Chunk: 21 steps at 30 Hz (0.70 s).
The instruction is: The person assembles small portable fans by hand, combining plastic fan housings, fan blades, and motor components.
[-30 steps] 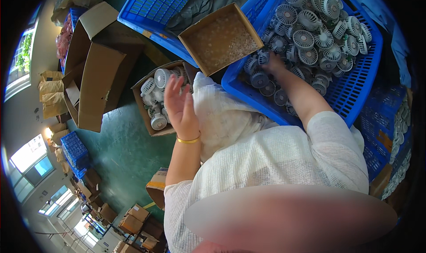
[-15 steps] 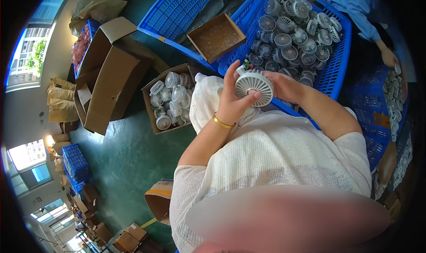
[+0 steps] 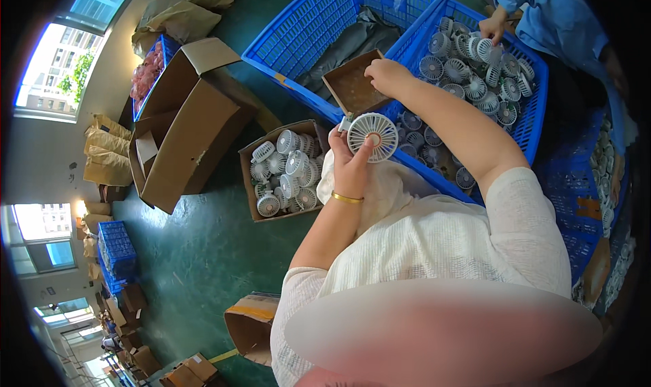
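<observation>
A white round fan head (image 3: 380,130) with a ribbed grille is gripped in my left hand (image 3: 350,170). My thumb presses on its centre, and a small white part sticks out at its upper left. My right hand (image 3: 390,77) reaches over the shallow cardboard box (image 3: 337,82), its curled fingertips at the box's right side. What those fingers hold, if anything, is too small to make out. The box rests across the blue crates and has tiny pieces on its bottom. Right of it stands a blue crate (image 3: 536,126) full of similar fan heads (image 3: 476,87).
A carton (image 3: 252,207) of white fans stands on the floor to the left. Behind is a blue crate (image 3: 285,37) with dark sheeting. A large open carton (image 3: 203,139) stands farther left. At the right crate, a co-worker's hand (image 3: 494,26) touches a fan.
My right hand has left the fan and moved to the shallow box. My left hand keeps the fan, now turned more face-up. The co-worker's hand has come to the crate of fans.
</observation>
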### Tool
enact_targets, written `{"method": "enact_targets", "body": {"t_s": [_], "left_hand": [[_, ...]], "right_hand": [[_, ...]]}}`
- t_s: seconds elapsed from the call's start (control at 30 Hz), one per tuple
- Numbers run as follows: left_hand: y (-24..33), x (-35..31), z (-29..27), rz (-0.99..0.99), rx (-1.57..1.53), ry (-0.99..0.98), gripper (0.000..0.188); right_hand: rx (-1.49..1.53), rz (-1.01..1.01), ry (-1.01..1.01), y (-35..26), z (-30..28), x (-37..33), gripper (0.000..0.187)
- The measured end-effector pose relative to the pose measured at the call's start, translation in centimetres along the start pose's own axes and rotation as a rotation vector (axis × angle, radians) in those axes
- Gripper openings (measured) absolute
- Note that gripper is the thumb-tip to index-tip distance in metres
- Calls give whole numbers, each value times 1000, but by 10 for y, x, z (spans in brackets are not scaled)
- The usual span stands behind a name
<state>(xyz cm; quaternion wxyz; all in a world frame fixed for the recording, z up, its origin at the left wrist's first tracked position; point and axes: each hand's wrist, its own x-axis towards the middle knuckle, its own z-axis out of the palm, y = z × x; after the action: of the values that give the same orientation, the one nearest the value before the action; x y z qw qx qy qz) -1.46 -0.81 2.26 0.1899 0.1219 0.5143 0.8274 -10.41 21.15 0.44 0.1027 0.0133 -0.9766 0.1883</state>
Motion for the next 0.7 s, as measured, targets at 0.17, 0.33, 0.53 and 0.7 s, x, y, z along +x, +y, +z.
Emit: {"method": "enact_targets", "body": {"t_s": [0.17, 0.33, 0.53, 0.7], "left_hand": [[-7, 4, 4, 36, 8, 4, 61], [-2, 16, 9, -3, 46, 30, 60], [-1, 12, 11, -86, 137, -135, 60], [-5, 9, 8, -72, 151, -212, 62]], "right_hand": [[-299, 7, -241, -4, 14, 14, 16], [11, 8, -116, 1, 4, 8, 15], [1234, 241, -143, -30, -64, -49, 14], [1238, 187, -116, -35, -66, -86, 13]]}}
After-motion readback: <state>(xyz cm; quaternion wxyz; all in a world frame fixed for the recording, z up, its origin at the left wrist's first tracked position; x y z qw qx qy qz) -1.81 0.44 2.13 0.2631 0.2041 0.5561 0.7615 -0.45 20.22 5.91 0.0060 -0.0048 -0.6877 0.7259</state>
